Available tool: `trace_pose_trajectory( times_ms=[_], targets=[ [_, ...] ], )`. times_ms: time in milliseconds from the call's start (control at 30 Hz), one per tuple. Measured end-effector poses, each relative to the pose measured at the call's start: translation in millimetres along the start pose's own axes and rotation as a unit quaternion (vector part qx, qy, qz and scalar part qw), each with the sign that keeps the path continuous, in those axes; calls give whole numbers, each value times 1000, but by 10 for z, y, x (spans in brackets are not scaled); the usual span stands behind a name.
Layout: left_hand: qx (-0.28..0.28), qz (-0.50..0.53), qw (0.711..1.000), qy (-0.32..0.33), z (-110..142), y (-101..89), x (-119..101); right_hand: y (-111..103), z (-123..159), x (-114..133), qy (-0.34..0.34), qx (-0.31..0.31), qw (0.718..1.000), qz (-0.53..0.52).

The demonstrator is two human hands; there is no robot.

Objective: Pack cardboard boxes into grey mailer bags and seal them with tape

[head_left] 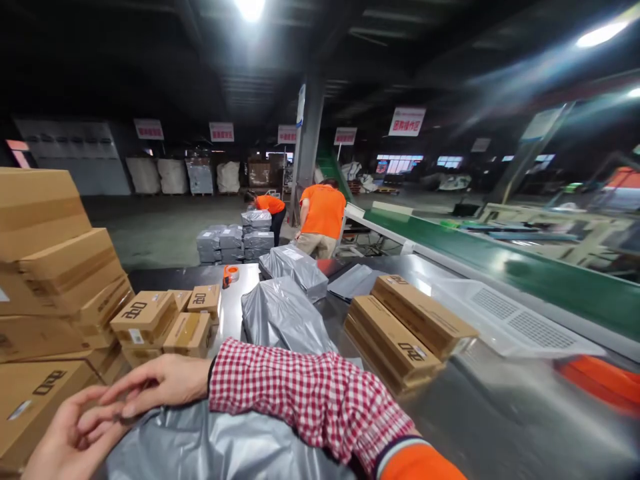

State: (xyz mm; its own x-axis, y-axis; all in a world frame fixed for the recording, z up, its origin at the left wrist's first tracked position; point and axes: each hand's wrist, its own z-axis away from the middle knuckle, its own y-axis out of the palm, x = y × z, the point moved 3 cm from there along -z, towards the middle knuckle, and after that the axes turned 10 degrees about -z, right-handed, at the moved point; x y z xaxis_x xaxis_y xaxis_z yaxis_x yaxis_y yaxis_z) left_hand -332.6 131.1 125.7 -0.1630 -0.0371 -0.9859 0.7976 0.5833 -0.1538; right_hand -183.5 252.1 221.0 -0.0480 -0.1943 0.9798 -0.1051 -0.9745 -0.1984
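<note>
From where I stand, the long green conveyor belt (500, 257) is biggest, running behind the shiny metal table (475, 420). Large brown cardboard cartons (70, 273) pile up at left, none in grey plastic. Beyond the table, a stack of grey plastic-wrapped parcels (233, 243) looks finished. Right before the person lies a bulky grey plastic-covered package (225, 450), which I judge partway through closing. Past it sit two grey-wrapped parcels (287, 313), seemingly done. Two rows of long brown boxes (395, 330) and some small brown boxes (145, 313) remain bare. The right hand (167, 383) reaches across to meet the left hand (73, 433) at the package's left end, right fingers stretched close together, left ones curled; whether either pinches plastic, I can't tell. Smallest, an orange tape roll (231, 275) sits well apart from both hands.
</note>
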Motion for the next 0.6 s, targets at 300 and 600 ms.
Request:
trace_pose_trajectory(
  times_ms=[300,600],
  targets=[
    [11,-11,998,63,-22,-5,16,-24,2,-45,20,-27,999,-7],
    [20,-60,996,56,-121,-129,86,-25,-14,-191,51,-98,990,-85]
  ],
)
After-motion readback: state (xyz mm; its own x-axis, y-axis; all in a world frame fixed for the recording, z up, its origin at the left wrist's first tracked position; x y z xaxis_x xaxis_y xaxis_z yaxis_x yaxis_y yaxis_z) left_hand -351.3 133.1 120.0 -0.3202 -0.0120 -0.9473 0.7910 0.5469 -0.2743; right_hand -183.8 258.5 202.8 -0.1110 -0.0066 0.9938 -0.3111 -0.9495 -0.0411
